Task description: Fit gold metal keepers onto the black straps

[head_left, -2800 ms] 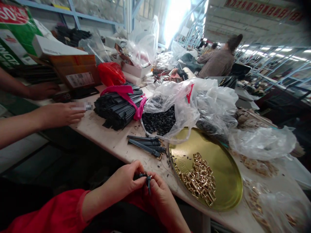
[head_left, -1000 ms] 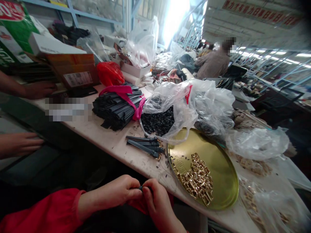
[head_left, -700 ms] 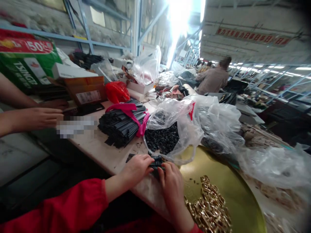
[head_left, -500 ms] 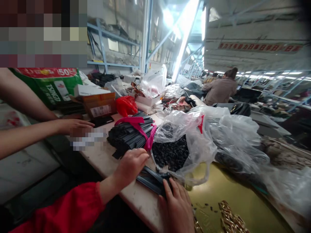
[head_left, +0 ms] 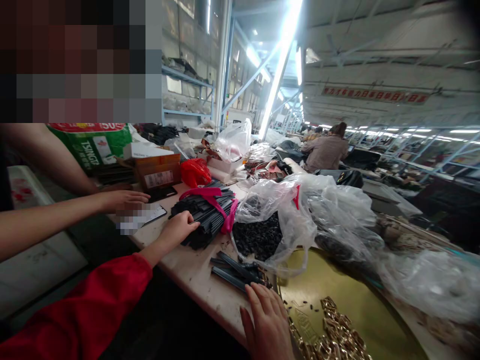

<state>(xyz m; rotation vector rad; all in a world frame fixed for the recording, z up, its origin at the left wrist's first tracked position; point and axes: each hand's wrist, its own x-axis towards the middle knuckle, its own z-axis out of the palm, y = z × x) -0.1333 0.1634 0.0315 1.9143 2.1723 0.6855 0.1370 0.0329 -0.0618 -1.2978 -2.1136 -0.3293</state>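
Observation:
My left hand [head_left: 177,233], in a red sleeve, is at the near side of a bundle of black strips [head_left: 210,212] tied with a pink band [head_left: 226,220]. Its fingers are curled together; what they hold is hidden. A few loose black strips [head_left: 230,272] lie on the table [head_left: 210,295]. My right hand [head_left: 268,317] rests open at their right end, fingers slightly apart, by the rim of a gold tray [head_left: 337,280]. Gold metal links [head_left: 337,330] lie in that tray. Behind it, a clear plastic bag [head_left: 296,220] holds small black pieces [head_left: 258,237].
At the left, another person's arms [head_left: 67,215] reach over the table edge, near a phone [head_left: 153,215]. A cardboard box [head_left: 159,172] and a red bag [head_left: 195,171] stand behind. Plastic-wrapped goods [head_left: 345,210] fill the right side. A person [head_left: 326,150] sits farther back.
My left hand has moved from above the loose strips back and left to the tied bundle. My right hand has shifted slightly down and away from the strips. The view has tilted up a little.

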